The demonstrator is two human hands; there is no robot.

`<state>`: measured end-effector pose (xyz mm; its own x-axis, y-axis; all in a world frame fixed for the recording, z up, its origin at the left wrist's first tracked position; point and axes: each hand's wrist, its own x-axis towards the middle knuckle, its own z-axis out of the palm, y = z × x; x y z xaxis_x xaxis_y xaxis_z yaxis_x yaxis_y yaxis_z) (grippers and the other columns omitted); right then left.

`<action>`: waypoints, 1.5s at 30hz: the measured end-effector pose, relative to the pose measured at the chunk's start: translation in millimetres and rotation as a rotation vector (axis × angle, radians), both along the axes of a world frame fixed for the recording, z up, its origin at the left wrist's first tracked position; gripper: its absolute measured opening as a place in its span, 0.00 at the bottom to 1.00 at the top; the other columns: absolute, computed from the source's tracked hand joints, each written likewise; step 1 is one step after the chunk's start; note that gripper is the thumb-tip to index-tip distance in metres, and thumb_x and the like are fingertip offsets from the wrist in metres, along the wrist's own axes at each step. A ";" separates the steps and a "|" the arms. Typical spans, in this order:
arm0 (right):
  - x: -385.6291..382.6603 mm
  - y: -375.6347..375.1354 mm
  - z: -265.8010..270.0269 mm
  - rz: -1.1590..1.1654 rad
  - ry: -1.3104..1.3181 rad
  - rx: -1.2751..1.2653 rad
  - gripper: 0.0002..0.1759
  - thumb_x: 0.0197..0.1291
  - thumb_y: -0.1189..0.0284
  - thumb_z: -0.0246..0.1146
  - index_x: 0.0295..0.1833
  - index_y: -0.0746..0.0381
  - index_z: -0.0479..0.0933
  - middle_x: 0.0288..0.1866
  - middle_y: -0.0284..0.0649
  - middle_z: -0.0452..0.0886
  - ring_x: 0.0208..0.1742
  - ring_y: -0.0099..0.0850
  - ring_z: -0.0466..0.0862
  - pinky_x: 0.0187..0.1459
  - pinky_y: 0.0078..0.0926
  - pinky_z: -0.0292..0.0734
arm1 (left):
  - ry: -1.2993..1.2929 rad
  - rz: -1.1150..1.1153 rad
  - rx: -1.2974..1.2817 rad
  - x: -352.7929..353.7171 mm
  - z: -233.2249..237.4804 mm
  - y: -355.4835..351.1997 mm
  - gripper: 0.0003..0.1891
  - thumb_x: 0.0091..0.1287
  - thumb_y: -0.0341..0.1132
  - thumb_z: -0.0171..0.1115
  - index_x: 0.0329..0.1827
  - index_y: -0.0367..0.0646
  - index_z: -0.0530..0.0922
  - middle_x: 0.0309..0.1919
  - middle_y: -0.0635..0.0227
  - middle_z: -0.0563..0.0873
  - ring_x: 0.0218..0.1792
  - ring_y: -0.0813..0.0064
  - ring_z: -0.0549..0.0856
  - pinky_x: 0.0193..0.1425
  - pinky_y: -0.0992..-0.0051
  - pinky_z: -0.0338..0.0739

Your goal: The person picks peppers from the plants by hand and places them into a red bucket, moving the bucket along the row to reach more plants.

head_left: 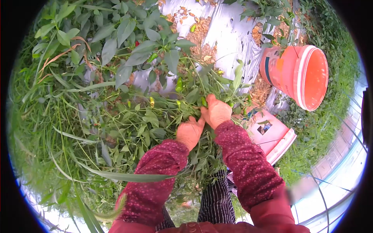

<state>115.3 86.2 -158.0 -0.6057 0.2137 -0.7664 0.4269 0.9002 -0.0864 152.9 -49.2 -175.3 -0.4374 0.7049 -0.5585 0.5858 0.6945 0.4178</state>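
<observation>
My left hand [189,133] is down in the foliage of a pepper plant [155,116], its fingers curled among the stems and leaves. Touching it at the fingertips is my right hand [217,112], closed in the same tangle of stems. A green pepper [204,101] shows right beside my right hand's fingers. What either hand grips is hidden by the fingers and leaves. Further up the plant hang another green pepper [179,84] and a pale yellow-green one [152,102].
Two pinkish-red buckets lie to the right: one [283,68] tipped with its mouth facing right, another [268,134] close by my right forearm. White plastic sheeting [229,35] with dry leaves covers the ground ahead. Tall grass [42,128] stands at the left.
</observation>
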 end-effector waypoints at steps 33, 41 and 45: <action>-71.8 -71.2 -90.5 0.217 0.045 -0.147 0.16 0.51 0.69 0.59 0.45 0.65 0.78 0.43 0.50 0.82 0.46 0.43 0.82 0.46 0.39 0.77 | -0.495 0.853 0.662 67.2 -59.8 -9.4 0.07 0.57 0.32 0.54 0.32 0.43 0.81 0.30 0.58 0.82 0.31 0.64 0.83 0.33 0.66 0.77; -52.3 -8.6 -49.3 -0.612 0.060 -0.706 0.13 0.54 0.69 0.59 0.42 0.66 0.75 0.33 0.36 0.79 0.36 0.27 0.77 0.41 0.26 0.72 | 0.017 0.109 0.084 1.3 -2.6 -5.1 0.29 0.55 0.29 0.55 0.64 0.40 0.66 0.26 0.63 0.76 0.21 0.70 0.80 0.23 0.72 0.76; -4.4 -4.6 -21.6 -0.626 0.268 -0.849 0.08 0.58 0.70 0.59 0.38 0.65 0.73 0.29 0.35 0.78 0.34 0.21 0.74 0.38 0.24 0.72 | 0.040 0.153 0.121 3.7 -2.3 -5.7 0.22 0.53 0.30 0.56 0.54 0.40 0.71 0.25 0.64 0.76 0.21 0.71 0.80 0.22 0.72 0.75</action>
